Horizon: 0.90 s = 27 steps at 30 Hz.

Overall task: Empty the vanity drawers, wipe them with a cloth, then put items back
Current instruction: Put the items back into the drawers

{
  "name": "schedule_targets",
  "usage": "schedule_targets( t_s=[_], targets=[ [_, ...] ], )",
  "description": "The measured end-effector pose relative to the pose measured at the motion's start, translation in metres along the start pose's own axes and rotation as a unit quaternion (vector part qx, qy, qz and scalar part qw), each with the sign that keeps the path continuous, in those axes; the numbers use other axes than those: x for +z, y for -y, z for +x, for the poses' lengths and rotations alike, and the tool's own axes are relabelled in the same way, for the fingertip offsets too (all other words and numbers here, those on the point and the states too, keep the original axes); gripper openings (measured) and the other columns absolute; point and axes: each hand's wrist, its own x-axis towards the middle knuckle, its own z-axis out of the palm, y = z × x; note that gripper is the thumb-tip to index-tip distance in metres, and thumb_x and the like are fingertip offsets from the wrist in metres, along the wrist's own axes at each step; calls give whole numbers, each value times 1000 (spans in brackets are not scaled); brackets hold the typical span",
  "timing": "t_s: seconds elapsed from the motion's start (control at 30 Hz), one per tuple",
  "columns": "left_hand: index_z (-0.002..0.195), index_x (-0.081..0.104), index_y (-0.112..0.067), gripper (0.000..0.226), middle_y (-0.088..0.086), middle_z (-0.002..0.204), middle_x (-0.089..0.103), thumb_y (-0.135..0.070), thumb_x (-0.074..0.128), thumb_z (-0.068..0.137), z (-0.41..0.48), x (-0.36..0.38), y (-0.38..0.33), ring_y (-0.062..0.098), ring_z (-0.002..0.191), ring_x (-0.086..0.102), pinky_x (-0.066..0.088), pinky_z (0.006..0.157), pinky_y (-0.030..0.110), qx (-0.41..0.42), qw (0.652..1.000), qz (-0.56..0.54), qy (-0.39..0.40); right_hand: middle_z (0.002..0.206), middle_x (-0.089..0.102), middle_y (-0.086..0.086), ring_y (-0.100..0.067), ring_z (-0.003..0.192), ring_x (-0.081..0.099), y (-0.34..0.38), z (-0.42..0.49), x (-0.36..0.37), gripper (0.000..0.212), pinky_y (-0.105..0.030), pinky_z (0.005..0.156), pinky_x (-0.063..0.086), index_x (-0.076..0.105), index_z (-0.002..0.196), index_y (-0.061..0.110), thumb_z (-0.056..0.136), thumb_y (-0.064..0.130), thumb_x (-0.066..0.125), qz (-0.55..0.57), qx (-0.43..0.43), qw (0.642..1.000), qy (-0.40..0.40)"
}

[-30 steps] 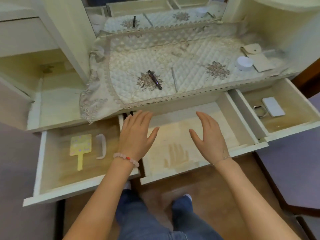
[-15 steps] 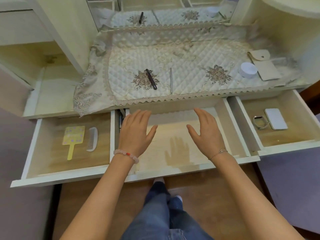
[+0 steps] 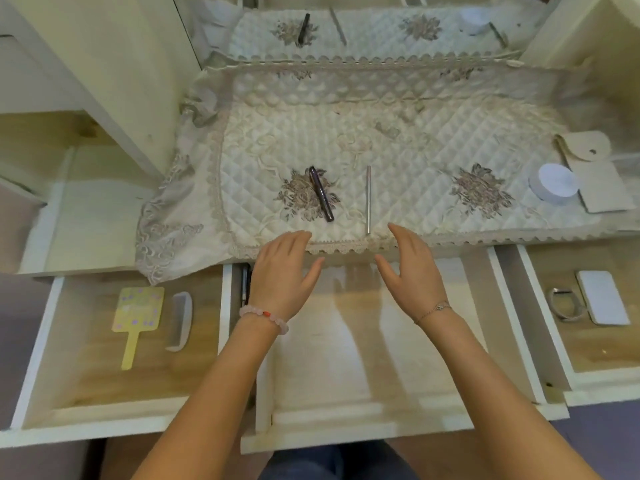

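Fingers point(image 3: 295, 241) of the left hand point(image 3: 280, 275) lie straight and slightly spread, palm down, holding nothing; those of the right hand point(image 3: 414, 271) are likewise extended and empty, the palm turned inward. Both sets of fingertips reach the scalloped front edge of the quilted cover point(image 3: 398, 133) on the vanity top, though whether they touch the lace cannot be told. Under the hands the middle drawer point(image 3: 346, 434) is pulled out and shows only its bare pale floor. Just beyond the fingertips a dark pen-like stick point(image 3: 321, 195) and a slim metal rod point(image 3: 368, 199) lie on the cover, near each other but apart; far to the right sit a white round jar point(image 3: 554, 184) and a beige pouch point(image 3: 588, 157), touching. The left drawer point(image 3: 86, 386) holds a yellow hand mirror point(image 3: 138, 306) with a white comb point(image 3: 181, 320) just beside it, and the right drawer point(image 3: 588, 368) holds a white flat case point(image 3: 602, 296) next to a grey band point(image 3: 564, 306). The emptying step seems to be in hand: one drawer is cleared, two are not. No wiping cloth is visible, so the next move likely calls for lifting out the mirror, comb, case and band, each flat and thin enough to need a fingertip pinch, or for fetching a cloth.
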Motion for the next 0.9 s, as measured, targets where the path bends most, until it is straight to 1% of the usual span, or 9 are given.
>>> schedule_targets(
  t_s=[0.1,0.2,0.27,0.33,0.4,0.57,0.67,0.73,0.9],
  targets=[
    [131,46,-10,43,7,131,52,-29,51,93,30,9,2,23,121,46,35,99,35,-48,997,-67,10,142,40,-7,-20,132,35,-3,29,6,53,-30,109,27,34,140,11,93,29,51,42,22,999,-2],
    [127,48,-10,39,5,119,56,-21,56,90,60,22,0,20,107,52,42,89,30,-141,974,-178,-17,135,47,-6,-20,124,43,-4,63,15,53,-35,103,37,39,137,13,90,31,56,117,78,990,-5],
    [121,50,-10,36,3,111,58,-21,59,88,79,31,-4,17,99,54,47,87,32,-210,947,-240,-31,118,55,-4,-19,110,52,-5,85,22,50,-33,90,44,47,130,14,86,35,61,144,121,982,-10],
    [116,52,-10,35,3,105,58,-22,63,85,95,40,-8,17,92,56,49,84,35,-256,926,-275,-34,95,58,4,-17,93,58,-7,102,30,41,-25,72,43,54,115,15,82,38,65,161,161,974,-9],
    [112,52,-11,35,2,100,58,-26,66,84,106,48,-12,17,88,56,50,79,33,-287,917,-275,-35,80,56,10,-15,81,59,-10,113,35,32,-21,59,37,57,99,19,78,41,68,167,196,966,-8],
    [104,51,-12,40,5,96,60,-39,67,80,123,58,-17,21,85,59,46,66,32,-330,921,-202,-34,79,63,6,-15,75,59,-14,131,37,24,-26,59,37,56,81,23,74,42,70,129,240,962,1],
    [104,50,-12,37,5,97,61,-36,67,81,128,60,-19,23,86,58,44,64,32,-341,926,-162,-31,77,62,8,-13,76,57,-17,133,34,19,-26,63,37,59,79,23,75,38,69,119,238,964,7],
    [103,51,-12,31,5,96,62,-30,66,82,129,60,-19,22,84,58,43,63,31,-341,927,-152,-35,76,61,9,-12,75,56,-19,133,32,16,-23,59,35,61,79,24,76,37,69,123,236,964,11],
    [91,54,-17,19,-3,82,60,-24,68,81,124,58,-18,15,73,57,43,63,28,-351,911,-206,-64,64,55,16,-4,65,53,-21,129,31,13,-16,53,31,62,80,24,77,34,69,151,230,961,5]
  ],
)
